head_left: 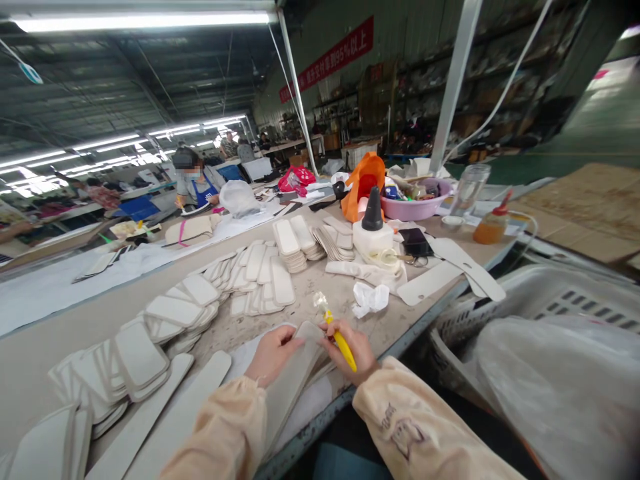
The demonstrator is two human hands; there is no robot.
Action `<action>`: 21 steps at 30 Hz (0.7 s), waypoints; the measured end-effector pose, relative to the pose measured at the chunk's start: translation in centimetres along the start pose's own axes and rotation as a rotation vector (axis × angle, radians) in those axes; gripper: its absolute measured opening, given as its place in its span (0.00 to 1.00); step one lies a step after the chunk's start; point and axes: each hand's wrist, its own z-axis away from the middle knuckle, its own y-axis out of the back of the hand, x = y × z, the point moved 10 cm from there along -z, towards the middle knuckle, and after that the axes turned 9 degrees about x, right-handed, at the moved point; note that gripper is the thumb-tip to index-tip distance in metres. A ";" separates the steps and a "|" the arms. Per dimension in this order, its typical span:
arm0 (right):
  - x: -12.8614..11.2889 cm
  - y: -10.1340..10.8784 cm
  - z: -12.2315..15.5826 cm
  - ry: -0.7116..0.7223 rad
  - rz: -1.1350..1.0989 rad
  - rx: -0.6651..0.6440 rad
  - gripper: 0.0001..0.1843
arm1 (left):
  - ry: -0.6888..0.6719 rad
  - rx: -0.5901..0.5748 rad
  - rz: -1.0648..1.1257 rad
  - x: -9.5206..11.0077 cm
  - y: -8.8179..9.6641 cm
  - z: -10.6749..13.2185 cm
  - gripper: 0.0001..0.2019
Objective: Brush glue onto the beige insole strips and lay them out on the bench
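My left hand [273,353] is closed on the upper end of a long pale insole strip [290,387] that lies tilted over the table's near edge. My right hand [353,350] grips a yellow-handled glue brush [336,331], with its whitish bristles pointing up just past the strip's tip. The two hands meet at the strip's top end. Peach sleeves cover both forearms.
Rows and stacks of white padded pieces [200,300] cover the table. A white glue bottle with a black nozzle [373,230], a crumpled white scrap [369,299], a pink basin [417,203] and an orange-capped bottle [493,223] stand beyond. A white basket [540,307] sits to the right. Other people work at the far left.
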 end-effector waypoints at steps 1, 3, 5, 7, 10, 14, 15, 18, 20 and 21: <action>-0.3 0.4 -0.2 0.009 -0.016 0.038 0.08 | 0.025 0.002 0.049 0.2 0.5 0.4 0.10; -1.3 1.4 -0.6 0.030 -0.049 0.107 0.06 | 0.060 0.019 0.126 0.7 1.6 1.2 0.10; -2.7 2.2 -0.9 0.076 -0.056 0.139 0.07 | 0.088 0.048 0.169 1.2 2.8 2.0 0.10; -4.4 2.7 -1.0 0.141 -0.023 0.129 0.08 | 0.119 0.079 0.221 1.5 4.0 2.7 0.11; -6.2 4.1 -1.1 0.220 0.066 0.146 0.09 | 0.135 0.145 0.411 1.8 5.8 3.5 0.12; -6.7 6.6 -1.2 0.304 0.214 0.218 0.08 | 0.103 0.289 0.734 2.5 9.0 4.1 0.13; -6.6 7.0 -1.3 0.327 0.256 0.219 0.08 | 0.098 0.324 0.791 2.8 9.7 4.2 0.13; -6.4 7.6 -1.7 0.362 0.344 0.205 0.09 | 0.081 0.397 0.882 3.9 10.8 4.8 0.12; -6.7 7.8 -1.8 0.349 0.325 0.212 0.12 | 0.072 0.402 0.885 4.9 10.5 5.1 0.11; -6.9 7.9 -1.8 0.325 0.286 0.219 0.13 | 0.070 0.389 0.874 5.3 10.0 5.3 0.11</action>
